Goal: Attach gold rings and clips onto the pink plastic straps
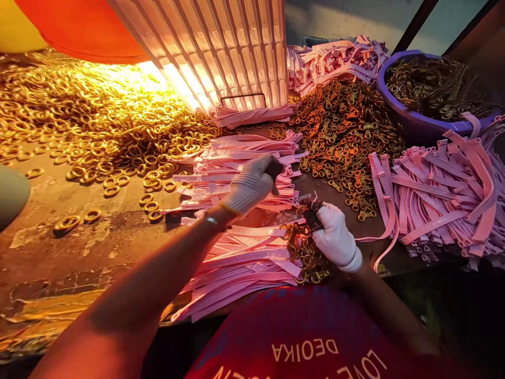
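My left hand, in a pale knitted glove with dark fingertips, is closed above a row of pink straps. Whatever its curled fingers hold, if anything, is hidden. To the right, my right hand, in a white glove with dark fingertips, is pinched closed; a pink strap runs into it from the right, and a small pale tip pokes up at the fingers. Beneath that hand, brass-coloured snap hooks lie bunched at the ends of a nearer stack of pink straps.
Gold rings spread over the left of the worktable. A heap of metal clasps lies beyond my hands, beside a purple basin of metal parts. More pink straps pile at right. A ribbed translucent panel stands at the back.
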The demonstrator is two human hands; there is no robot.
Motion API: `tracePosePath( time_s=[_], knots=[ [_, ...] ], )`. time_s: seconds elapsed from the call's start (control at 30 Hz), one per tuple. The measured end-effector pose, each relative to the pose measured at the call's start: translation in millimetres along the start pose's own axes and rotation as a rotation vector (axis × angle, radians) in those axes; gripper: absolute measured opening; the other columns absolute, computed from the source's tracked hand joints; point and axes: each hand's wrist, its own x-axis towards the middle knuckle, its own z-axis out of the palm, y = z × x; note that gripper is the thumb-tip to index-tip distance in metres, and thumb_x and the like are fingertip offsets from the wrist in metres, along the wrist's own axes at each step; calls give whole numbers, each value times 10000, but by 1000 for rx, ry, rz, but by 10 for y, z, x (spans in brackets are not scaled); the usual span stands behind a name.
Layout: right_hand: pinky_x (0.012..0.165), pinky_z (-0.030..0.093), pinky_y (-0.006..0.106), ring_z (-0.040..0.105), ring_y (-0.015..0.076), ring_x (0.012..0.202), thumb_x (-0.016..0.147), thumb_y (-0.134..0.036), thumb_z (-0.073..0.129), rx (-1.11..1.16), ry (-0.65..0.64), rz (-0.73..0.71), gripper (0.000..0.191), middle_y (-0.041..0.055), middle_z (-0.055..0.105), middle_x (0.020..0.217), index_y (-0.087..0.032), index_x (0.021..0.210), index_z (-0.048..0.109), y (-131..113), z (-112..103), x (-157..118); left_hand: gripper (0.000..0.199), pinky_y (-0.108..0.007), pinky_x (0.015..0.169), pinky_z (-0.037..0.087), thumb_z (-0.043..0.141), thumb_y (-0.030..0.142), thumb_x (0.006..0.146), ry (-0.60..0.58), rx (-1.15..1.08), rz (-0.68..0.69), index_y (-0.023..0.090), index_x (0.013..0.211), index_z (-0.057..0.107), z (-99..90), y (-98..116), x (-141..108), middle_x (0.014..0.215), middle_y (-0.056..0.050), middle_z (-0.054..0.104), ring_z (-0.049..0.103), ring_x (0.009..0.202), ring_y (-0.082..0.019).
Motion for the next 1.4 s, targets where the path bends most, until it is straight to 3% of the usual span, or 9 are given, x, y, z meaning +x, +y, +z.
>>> tracePosePath(
  time_s=[0.13, 0.27, 0.47, 0.67, 0.77, 0.87, 0.97, 1.13, 1.4],
  knots=[
    [830, 461, 336, 604, 242, 904, 811, -98, 511, -146, -62, -119, 332, 93, 681, 964, -176, 1083, 685, -175, -45, 72, 232, -215, 434, 322, 560, 396, 940, -43, -687, -210, 191, 837, 597, -182, 191, -617, 580, 6, 541, 420, 436, -85],
    [737, 410, 330, 572, 238, 813, 845, -158, 528, -347, -116, -166, 164, 101, 654, 865, -158, 922, 673, -394, -1, 116, 257, -187, 418, 266, 657, 388, 850, -27, -925, -362, 197, 746, 519, -107, 290, -1042, 606, 34, 477, 361, 452, -61],
    [582, 264, 345, 500, 242, 740, 794, -123, 555, -669, -101, -238, 77, 140, 626, 825, -158, 778, 622, -603, 16, -17, 274, -201, 453, 292, 553, 363, 923, -65, -576, -263, 198, 710, 501, -100, 290, -1196, 581, 37, 439, 381, 481, -86],
    [541, 193, 347, 433, 233, 685, 883, -76, 491, -767, -13, -344, 169, 125, 559, 753, -150, 780, 602, -534, 21, -174, 159, -245, 593, 375, 593, 259, 899, -73, -194, 86, 191, 759, 629, 53, 138, -1273, 691, -24, 631, 530, 616, -139],
    [541, 231, 345, 456, 234, 693, 878, -103, 523, -764, -64, -323, 124, 128, 569, 777, -146, 794, 603, -508, 15, -218, 89, -275, 650, 431, 608, 246, 890, -132, -208, 98, 204, 872, 685, 142, 35, -1336, 799, -54, 699, 596, 693, -180],
    [575, 316, 346, 528, 251, 762, 848, -100, 566, -729, -152, -331, 70, 145, 619, 906, -148, 867, 614, -546, -33, -250, 187, -270, 647, 429, 573, 296, 945, -151, -306, 91, 205, 805, 657, 118, -9, -1389, 744, -34, 673, 576, 664, -167],
    [631, 392, 347, 591, 265, 800, 829, -65, 559, -688, -279, -320, 201, 135, 649, 950, -148, 1003, 616, -615, -79, -233, 261, -250, 607, 380, 579, 322, 959, -52, -305, 53, 197, 732, 607, 80, 10, -1453, 665, -10, 622, 518, 607, -140],
    [602, 417, 327, 682, 272, 756, 867, -115, 549, -652, -460, -92, 156, 127, 715, 870, -161, 989, 633, -673, -33, -138, 179, -260, 634, 376, 571, 263, 924, 33, -95, 122, 197, 765, 619, 161, 25, -1551, 719, -29, 628, 521, 635, -149],
    [581, 390, 339, 707, 286, 726, 934, -290, 540, -639, -482, -247, 213, 158, 736, 811, -128, 941, 678, -619, 3, -146, 115, -295, 657, 406, 544, 197, 865, 3, -39, 130, 193, 794, 634, 197, 32, -1531, 788, -71, 689, 590, 698, -194]
  ],
)
